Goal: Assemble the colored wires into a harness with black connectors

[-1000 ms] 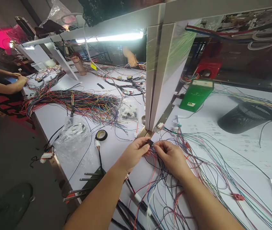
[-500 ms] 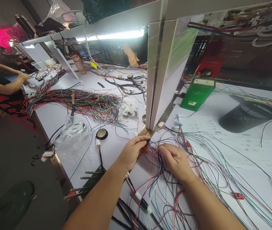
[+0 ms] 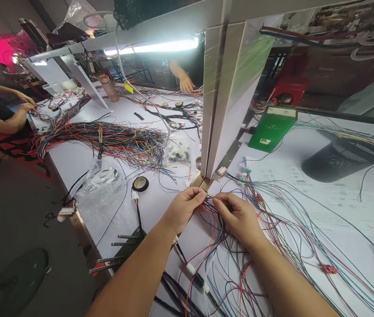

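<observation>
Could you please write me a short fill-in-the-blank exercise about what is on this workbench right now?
1. Both hands, the left hand and the right hand, pinch thin coloured ____.
2. The box behind the white post is ____ in colour.
3. The black mesh basket lies on its ____.
4. The roll of black ____ lies left of the left hand.

Missing words: wires; green; side; tape

Bare tabletop (image 3: pixel 167 207) lies open left of the upright panel (image 3: pixel 226 101); tangled wires (image 3: pixel 273 229) crowd its right, a tape roll (image 3: pixel 140 183) further left
</observation>
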Tool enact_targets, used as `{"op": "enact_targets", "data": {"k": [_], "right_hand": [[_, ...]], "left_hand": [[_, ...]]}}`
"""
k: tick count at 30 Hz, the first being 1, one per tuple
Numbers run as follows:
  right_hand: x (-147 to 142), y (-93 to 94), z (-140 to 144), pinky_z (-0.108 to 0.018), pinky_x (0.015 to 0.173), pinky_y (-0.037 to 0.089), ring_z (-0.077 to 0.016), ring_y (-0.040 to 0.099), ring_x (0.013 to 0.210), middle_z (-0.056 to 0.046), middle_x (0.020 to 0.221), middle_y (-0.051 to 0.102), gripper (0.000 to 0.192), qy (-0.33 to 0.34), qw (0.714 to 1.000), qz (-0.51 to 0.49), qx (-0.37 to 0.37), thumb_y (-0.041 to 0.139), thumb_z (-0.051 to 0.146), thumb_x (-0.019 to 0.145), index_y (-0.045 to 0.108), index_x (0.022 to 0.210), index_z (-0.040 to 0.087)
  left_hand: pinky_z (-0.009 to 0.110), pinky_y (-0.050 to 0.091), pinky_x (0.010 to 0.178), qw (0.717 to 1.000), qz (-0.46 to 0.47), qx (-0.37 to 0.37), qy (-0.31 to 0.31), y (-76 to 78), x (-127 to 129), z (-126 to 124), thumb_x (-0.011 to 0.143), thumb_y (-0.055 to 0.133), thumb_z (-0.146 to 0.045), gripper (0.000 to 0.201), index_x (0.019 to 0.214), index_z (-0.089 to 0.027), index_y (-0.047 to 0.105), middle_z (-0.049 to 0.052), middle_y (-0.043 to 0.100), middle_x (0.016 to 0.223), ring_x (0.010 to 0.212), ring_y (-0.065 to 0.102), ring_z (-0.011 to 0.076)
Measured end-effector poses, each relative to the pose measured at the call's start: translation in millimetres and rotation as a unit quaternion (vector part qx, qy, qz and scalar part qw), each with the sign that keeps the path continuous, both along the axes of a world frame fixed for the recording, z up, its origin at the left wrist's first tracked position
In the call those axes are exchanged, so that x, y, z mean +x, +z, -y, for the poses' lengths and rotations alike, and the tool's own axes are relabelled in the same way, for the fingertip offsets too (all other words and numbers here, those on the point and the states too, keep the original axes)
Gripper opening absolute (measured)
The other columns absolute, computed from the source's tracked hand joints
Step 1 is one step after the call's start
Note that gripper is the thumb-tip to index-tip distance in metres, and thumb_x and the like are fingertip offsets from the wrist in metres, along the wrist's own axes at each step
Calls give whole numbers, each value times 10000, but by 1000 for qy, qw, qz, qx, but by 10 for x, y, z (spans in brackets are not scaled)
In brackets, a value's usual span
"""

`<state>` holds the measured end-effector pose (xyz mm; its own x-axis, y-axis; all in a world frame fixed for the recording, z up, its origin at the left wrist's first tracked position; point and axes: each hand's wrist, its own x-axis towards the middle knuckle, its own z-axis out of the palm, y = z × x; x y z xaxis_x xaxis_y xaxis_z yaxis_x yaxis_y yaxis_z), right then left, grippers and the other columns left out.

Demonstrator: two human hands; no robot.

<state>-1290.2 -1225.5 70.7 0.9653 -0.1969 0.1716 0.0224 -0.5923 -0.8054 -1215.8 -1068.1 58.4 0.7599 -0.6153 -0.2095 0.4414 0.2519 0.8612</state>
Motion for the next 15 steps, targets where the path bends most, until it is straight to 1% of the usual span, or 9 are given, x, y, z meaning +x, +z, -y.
{"op": "enact_targets", "data": {"k": [3,6,8,12,15], "right_hand": [[5,-4,-4,-261,624,433,-151,587,662,-19,755,674,215,-21,1000,7,-15,537,371,872,650,796,205],[6,5,-17,-253,547,405,-136,544,562,1,641,634,224,-52,998,-7,-33,548,375,846,620,721,203],[6,7,-25,-248,525,388,-127,521,529,15,599,608,222,-61,997,-9,-43,552,375,833,602,699,205],[6,4,-29,-241,514,376,-121,495,507,25,573,582,214,-67,996,-6,-55,545,366,825,588,685,210],[8,4,-24,-240,504,365,-117,475,494,30,555,559,225,-69,996,-10,-57,538,375,830,592,688,209]], "left_hand": [[280,436,709,999,-34,-23,14,3,-7,5,799,691,-355,267,966,-150,654,17,601,819,693,550,110],[292,446,719,996,-68,-41,27,15,-4,1,780,719,-299,392,1141,-196,610,11,618,828,706,571,120],[292,444,724,995,-88,-48,25,18,3,-5,780,722,-267,441,1195,-206,588,19,630,858,728,580,123],[292,438,724,992,-114,-57,11,15,12,-7,783,718,-249,357,1121,-155,646,48,639,890,718,574,117],[298,438,729,991,-117,-58,9,17,9,-4,781,720,-247,345,1106,-149,658,55,641,910,704,573,113]]}}
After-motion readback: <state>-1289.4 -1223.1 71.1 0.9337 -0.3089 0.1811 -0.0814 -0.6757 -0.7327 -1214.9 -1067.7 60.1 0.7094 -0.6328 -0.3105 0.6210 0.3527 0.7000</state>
